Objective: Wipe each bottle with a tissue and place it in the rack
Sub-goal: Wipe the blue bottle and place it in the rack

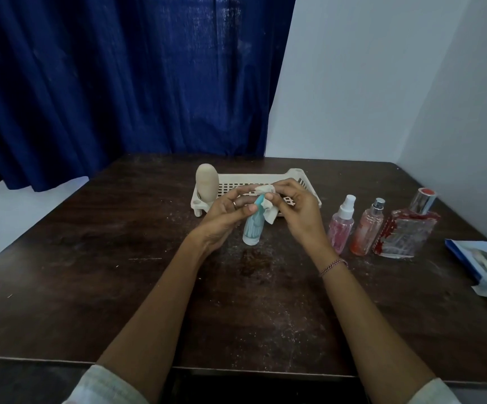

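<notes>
The small pale teal plastic bottle with a blue top (252,228) is right in the middle, between the two hands, and just in front of the cream plastic rack with a grid floor (294,174). The bottle stands almost straight up, with its top leaning a little to the right. Its bottom is at or just above the dark wooden table (119,272); I cannot tell if it touches. The left hand (224,217) holds the bottle near its top, thumb in front and fingers behind. The right hand (297,211) pinches a white crumpled tissue (270,215) against the blue top. So both hands are close together and both are busy. The rack lies just behind the hands, so I think the bottle only needs a short lift away from the person. The left hand is the one that has the bottle, so it would likely carry it. A tall round beige bottle (206,183) already stands at the rack's left end.
</notes>
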{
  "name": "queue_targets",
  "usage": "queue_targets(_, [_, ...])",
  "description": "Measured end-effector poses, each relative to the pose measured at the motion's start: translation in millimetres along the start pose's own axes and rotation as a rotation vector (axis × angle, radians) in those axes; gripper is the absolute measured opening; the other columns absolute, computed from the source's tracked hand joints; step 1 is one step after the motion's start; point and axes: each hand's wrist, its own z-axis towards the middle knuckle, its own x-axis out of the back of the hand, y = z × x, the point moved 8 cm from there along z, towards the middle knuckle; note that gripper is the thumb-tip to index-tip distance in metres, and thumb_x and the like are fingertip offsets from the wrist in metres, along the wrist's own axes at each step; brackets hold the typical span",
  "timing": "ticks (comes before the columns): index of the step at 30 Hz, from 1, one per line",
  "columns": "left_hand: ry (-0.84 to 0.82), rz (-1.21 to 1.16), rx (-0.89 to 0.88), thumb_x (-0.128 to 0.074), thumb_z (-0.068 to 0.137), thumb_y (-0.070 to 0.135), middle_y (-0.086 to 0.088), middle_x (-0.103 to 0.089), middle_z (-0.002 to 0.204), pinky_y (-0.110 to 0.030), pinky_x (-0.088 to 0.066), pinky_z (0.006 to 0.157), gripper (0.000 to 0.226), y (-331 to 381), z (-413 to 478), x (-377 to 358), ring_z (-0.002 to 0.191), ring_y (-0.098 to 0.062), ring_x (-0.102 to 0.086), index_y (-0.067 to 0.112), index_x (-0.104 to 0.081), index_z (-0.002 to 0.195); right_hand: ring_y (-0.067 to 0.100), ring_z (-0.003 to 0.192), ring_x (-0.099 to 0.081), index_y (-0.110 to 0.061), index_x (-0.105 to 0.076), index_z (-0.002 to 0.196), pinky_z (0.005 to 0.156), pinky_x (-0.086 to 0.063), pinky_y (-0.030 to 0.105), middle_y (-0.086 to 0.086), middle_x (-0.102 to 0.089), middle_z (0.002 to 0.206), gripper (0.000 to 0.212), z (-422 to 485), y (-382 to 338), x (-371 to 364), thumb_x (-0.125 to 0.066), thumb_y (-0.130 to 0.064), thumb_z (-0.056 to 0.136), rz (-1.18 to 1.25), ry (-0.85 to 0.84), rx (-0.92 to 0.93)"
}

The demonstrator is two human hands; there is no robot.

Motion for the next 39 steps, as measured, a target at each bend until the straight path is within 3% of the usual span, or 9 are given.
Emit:
queue_targets(3, [0.004,-0.023,-0.012,-0.074,0.070,0.019,0.000,-0.071,0.101,-0.030,-0.049,0.092,0.051,1,0,1,0.105,-0.015,-0.063,0.023,-0.056,0.117,-0.007,0.085,-0.055,-0.005,-0.068,0.101,0.076,-0.047,0.014,-0.014,-0.057,0.090,0.018,-1,2,-1,-0.060,-0.014,0.089,-0.038,0.021,-0.007])
queue_targets(6, [0.000,-0.033,-0.032,-0.072,0.072,0.018,-0.002,-0.070,0.102,-0.029,-0.050,0.088,0.052,3,0,0,0.104,-0.016,-0.063,0.020,-0.054,0.120,-0.001,0.094,-0.055,-0.008,-0.068,0.104,0.080,-0.046,0.015,-0.011,-0.057,0.095,0.018,-6,-11,-6,-0.058,-0.014,0.091,-0.097,0.008,0.120])
queue_targets(11, [0.050,-0.028,-0.056,-0.063,0.078,0.009,0.008,-0.070,0.102,-0.028,-0.050,0.089,0.044,5,-2,3,0.102,-0.010,-0.063,0.021,-0.053,0.119,0.010,0.104,-0.055,-0.011,-0.068,0.110,0.089,-0.045,0.021,-0.003,-0.059,0.104,0.024,-11,-29,-19,-0.058,-0.006,0.089,-0.136,-0.110,0.270])
queue_targets(16, [0.013,0.022,-0.034,-0.074,0.069,0.025,-0.003,-0.066,0.107,-0.036,-0.045,0.099,0.062,3,-2,-1,0.113,-0.022,-0.057,0.031,-0.052,0.127,0.004,0.093,-0.057,-0.005,-0.068,0.107,0.083,-0.047,0.021,-0.006,-0.060,0.098,0.020,-3,-7,-2,-0.059,-0.009,0.089,-0.174,0.023,0.138])
queue_targets(20, [0.009,0.022,-0.054,-0.074,0.069,0.025,0.004,-0.067,0.101,-0.033,-0.045,0.097,0.069,5,-1,-1,0.109,-0.016,-0.058,0.036,-0.046,0.131,0.004,0.095,-0.057,-0.007,-0.067,0.108,0.084,-0.047,0.020,-0.004,-0.061,0.100,0.021,-6,-13,-7,-0.057,-0.008,0.090,-0.134,0.005,0.141])
queue_targets(25, [0.068,0.032,-0.090,-0.074,0.073,0.023,-0.002,-0.064,0.108,-0.028,-0.049,0.090,0.052,6,-1,4,0.108,-0.015,-0.060,0.032,-0.056,0.121,0.002,0.100,-0.056,-0.013,-0.068,0.110,0.087,-0.046,0.018,-0.006,-0.061,0.103,0.024,-9,-25,-13,-0.058,-0.006,0.089,-0.079,-0.054,0.183])
queue_targets(30, [0.303,0.087,-0.097,-0.062,0.086,0.008,0.004,-0.058,0.086,-0.019,-0.050,0.071,0.018,5,-1,20,0.075,0.001,-0.063,0.019,-0.059,0.100,0.000,0.107,-0.054,-0.011,-0.064,0.114,0.084,-0.050,0.017,-0.008,-0.056,0.108,0.031,-9,-15,-15,-0.064,-0.003,0.085,0.105,-0.100,0.053])
queue_targets(34, [0.360,0.103,-0.110,-0.062,0.087,0.006,0.002,-0.061,0.087,-0.020,-0.053,0.071,0.015,4,-1,26,0.073,-0.001,-0.064,0.017,-0.061,0.097,0.000,0.106,-0.055,-0.013,-0.062,0.116,0.082,-0.046,0.009,0.000,-0.060,0.110,0.043,-10,-16,-19,-0.070,0.002,0.077,0.143,-0.117,0.040])
queue_targets(39, [0.389,0.118,-0.124,-0.059,0.088,0.001,-0.003,-0.060,0.090,-0.019,-0.054,0.071,0.019,4,0,29,0.073,0.000,-0.065,0.017,-0.061,0.098,0.005,0.102,-0.058,-0.011,-0.068,0.107,0.080,-0.052,0.020,-0.002,-0.063,0.105,0.031,-12,-21,-17,-0.071,-0.003,0.078,-0.005,-0.023,0.130])
